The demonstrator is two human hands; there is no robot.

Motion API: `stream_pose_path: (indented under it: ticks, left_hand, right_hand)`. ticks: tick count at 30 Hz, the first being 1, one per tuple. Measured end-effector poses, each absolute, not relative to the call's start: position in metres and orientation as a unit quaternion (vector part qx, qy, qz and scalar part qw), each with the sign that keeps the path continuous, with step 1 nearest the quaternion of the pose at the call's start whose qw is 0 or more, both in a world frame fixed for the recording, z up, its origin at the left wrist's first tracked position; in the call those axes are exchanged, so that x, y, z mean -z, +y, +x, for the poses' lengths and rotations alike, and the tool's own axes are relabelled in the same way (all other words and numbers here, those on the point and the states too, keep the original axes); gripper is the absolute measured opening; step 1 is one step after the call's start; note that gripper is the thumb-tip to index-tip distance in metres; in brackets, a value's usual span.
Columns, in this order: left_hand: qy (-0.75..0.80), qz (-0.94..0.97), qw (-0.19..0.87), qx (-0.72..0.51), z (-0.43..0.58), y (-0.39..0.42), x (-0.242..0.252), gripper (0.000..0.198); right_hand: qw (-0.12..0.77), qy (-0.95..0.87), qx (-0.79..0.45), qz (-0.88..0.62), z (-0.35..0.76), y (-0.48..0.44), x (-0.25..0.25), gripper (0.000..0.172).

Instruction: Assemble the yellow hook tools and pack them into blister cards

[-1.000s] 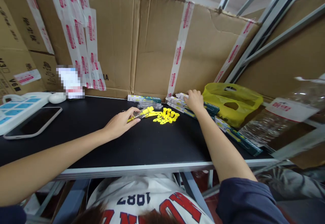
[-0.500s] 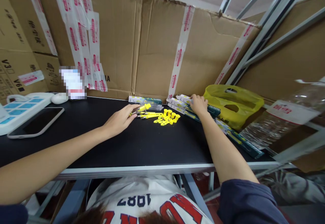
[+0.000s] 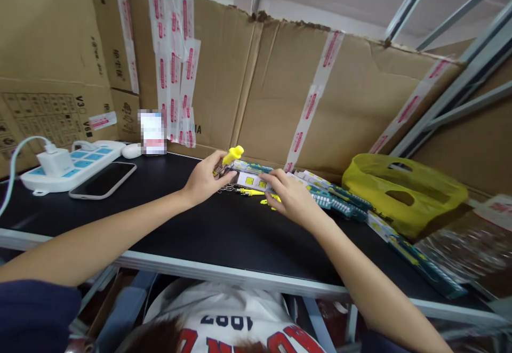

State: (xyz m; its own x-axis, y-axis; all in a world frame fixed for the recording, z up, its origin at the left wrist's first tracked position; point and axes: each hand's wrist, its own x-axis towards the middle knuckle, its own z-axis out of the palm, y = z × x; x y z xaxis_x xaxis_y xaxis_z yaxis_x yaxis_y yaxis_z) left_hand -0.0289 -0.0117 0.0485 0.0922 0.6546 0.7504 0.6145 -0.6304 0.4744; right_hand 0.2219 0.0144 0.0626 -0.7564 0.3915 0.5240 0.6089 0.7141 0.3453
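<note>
In the head view, my left hand (image 3: 206, 178) is closed around a yellow pen-like tool (image 3: 233, 155), its thick yellow end pointing up and right. My fingers cover its lower part. My right hand (image 3: 294, 198) grips a slim white carton (image 3: 251, 181) printed with yellow pictures; its left end is close to my left fingertips. Under the carton, more yellow pen-like tools (image 3: 248, 192) with metal ends lie on the black tabletop (image 3: 224, 235). Small yellow parts (image 3: 272, 201) show partly beneath my right fingers.
Several slim white-and-green cartons (image 3: 340, 203) lie to the right, beside a yellow plastic bag (image 3: 400, 203) and a large clear bottle (image 3: 460, 246). At left are a phone (image 3: 103, 181) and a white power strip (image 3: 92, 161). Cardboard (image 3: 280, 86) walls the back.
My right hand has moved left from the carton pile, bringing a carton in front of my left hand. The yellow tool in my left hand is now tilted more upright. The view has shifted left.
</note>
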Motion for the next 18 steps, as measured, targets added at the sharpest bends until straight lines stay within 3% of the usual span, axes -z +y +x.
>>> stream_pose_path:
  ticks: [3, 8, 18]
  left_hand:
    - [0.408, 0.762, 0.013, -0.503, -0.027, -0.012, -0.048, 0.017]
    - [0.381, 0.800, 0.001, -0.463, -0.028, -0.004, -0.042, 0.018]
    - [0.383, 0.812, 0.094, -0.432, -0.030, 0.001, -0.035, 0.042]
  right_hand:
    - [0.211, -0.914, 0.214, -0.272, 0.219, 0.007, -0.052, 0.043]
    - [0.227, -0.906, 0.193, -0.299, 0.227, 0.019, -0.051, 0.041]
    - [0.217, -0.922, 0.119, -0.298, 0.228, 0.022, -0.051, 0.045]
